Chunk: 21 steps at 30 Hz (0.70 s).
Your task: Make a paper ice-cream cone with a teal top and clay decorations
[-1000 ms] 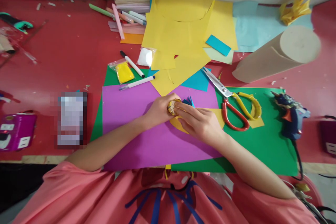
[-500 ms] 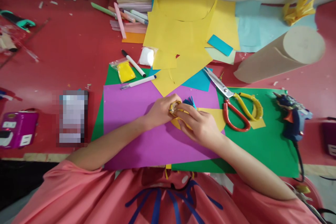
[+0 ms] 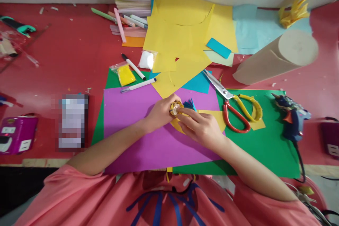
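Observation:
Over the purple sheet (image 3: 127, 141), my left hand (image 3: 161, 114) is closed around a small yellow paper roll (image 3: 174, 108) with a whitish middle, its round end facing up. My right hand (image 3: 202, 127) has its fingers bent together at the roll's right side, a fingertip at the opening; the thumb is hidden. A blue fringed paper strip (image 3: 189, 104) shows just behind the right fingers. Under that hand lies a yellow paper piece (image 3: 218, 118), partly covered. Scissors (image 3: 227, 97) with one red and one yellow handle rest to the right, blades slightly apart.
A glue gun (image 3: 292, 116) lies right on the green sheet (image 3: 265, 152). Behind are yellow sheets (image 3: 182, 39), a grey cardboard tube (image 3: 265, 58), two white markers (image 3: 135, 67) and a bag of yellow clay (image 3: 126, 75). A phone (image 3: 72, 120) with blurred screen lies left.
The view has shifted slightly. My right fingers have moved a little at the roll's opening, and more of its whitish middle shows. My left hand keeps its hold.

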{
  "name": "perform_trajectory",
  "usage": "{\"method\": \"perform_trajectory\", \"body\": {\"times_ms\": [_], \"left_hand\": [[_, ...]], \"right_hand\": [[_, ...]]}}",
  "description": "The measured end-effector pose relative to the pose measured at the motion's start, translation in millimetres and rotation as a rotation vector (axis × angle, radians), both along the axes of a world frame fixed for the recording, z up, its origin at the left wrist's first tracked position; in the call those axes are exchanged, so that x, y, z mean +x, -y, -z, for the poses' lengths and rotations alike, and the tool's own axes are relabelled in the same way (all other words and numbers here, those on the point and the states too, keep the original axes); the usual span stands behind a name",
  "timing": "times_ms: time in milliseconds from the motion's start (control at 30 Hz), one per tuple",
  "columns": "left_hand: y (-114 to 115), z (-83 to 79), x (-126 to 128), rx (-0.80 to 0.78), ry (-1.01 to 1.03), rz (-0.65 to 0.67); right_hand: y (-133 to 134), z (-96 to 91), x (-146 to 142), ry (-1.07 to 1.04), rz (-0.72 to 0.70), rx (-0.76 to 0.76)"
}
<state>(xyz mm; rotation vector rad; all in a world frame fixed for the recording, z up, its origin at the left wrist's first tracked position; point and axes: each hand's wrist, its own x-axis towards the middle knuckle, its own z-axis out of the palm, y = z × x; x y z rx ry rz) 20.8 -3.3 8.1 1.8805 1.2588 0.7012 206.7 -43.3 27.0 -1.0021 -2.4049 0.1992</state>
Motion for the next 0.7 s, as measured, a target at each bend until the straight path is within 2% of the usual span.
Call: {"method": "perform_trajectory", "body": {"times_ms": [133,367,500,600,700], "left_hand": [[0.4,0.1,0.2,-0.001,-0.029,0.025],[1.0,3.5,0.4,0.082,-0.013,0.072],[-1.9,5.6,0.4,0.084,0.088,0.037],[-5.7,5.5,0.4,0.141,0.197,0.04],[-6.9,3.9,0.2,0.19,0.224,0.057]], "right_hand": [[-1.5,-2.2,-3.3,-0.014,0.008,-0.033],[-3.4,2.1,-5.8,0.121,0.031,-0.062],[-5.3,0.1,-2.4,0.098,0.018,-0.056],[-4.1,0.4,-2.8,0.063,-0.007,-0.037],[-0.9,2.9,-7.0,0.019,-0.041,-0.076]]}}
